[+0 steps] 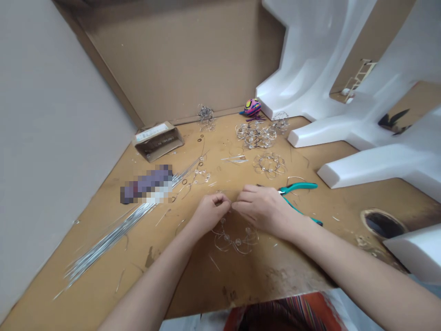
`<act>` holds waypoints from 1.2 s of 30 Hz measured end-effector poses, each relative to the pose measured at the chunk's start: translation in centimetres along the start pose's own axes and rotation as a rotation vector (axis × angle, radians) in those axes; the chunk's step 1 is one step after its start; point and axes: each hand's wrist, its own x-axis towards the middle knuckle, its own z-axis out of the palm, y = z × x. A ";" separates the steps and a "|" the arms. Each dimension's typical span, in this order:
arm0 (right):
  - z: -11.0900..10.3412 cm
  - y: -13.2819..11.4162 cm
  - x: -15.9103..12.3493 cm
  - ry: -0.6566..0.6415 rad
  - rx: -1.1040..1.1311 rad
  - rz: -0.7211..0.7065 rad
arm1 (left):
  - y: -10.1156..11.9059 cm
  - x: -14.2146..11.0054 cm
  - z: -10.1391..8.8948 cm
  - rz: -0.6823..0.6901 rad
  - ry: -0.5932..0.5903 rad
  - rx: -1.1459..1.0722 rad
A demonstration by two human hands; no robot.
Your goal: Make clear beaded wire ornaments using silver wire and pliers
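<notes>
A looped wire ring with clear beads [237, 242] hangs in front of me, just below my fingers. My left hand [212, 212] pinches at its far side, thumb and forefinger closed. My right hand [262, 207] meets it from the right, fingers bent and pressed together on the same part of the ring. The exact bit of wire between the fingertips is hidden. Pliers with teal handles [299, 186] lie right beside my right hand, partly behind it. A small strand of clear beads [201, 176] lies beyond my left hand.
A bundle of straight wires [113, 243] lies at left near a blurred purple object [146, 184]. An open cardboard box [159, 141], finished-looking beaded wire rings [269, 164], a heap of wirework [255, 134] and a colourful ball [252, 107] stand farther back. White foam pieces [365, 168] edge the right.
</notes>
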 end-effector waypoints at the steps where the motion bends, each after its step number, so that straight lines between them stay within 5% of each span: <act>1: 0.1 0.2 0.0 0.007 0.049 0.016 | -0.1 0.0 0.0 0.010 -0.002 -0.001; 8: 0.2 1.5 0.2 0.061 0.527 0.365 | 0.5 -0.6 -0.6 0.128 -0.065 -0.071; 13: 0.0 1.2 0.5 0.054 0.693 0.459 | 1.2 -1.4 -0.5 0.221 -0.041 -0.114; 23: 1.5 1.8 0.6 0.129 0.866 0.695 | 0.7 -0.8 -0.1 0.070 0.124 -0.240; 30: 0.9 1.4 0.4 -0.300 1.156 0.743 | 0.5 -0.3 -0.5 0.109 0.302 -0.316; 36: 1.3 1.5 0.5 -0.282 1.185 0.746 | 0.6 -0.5 -0.5 0.133 0.314 -0.340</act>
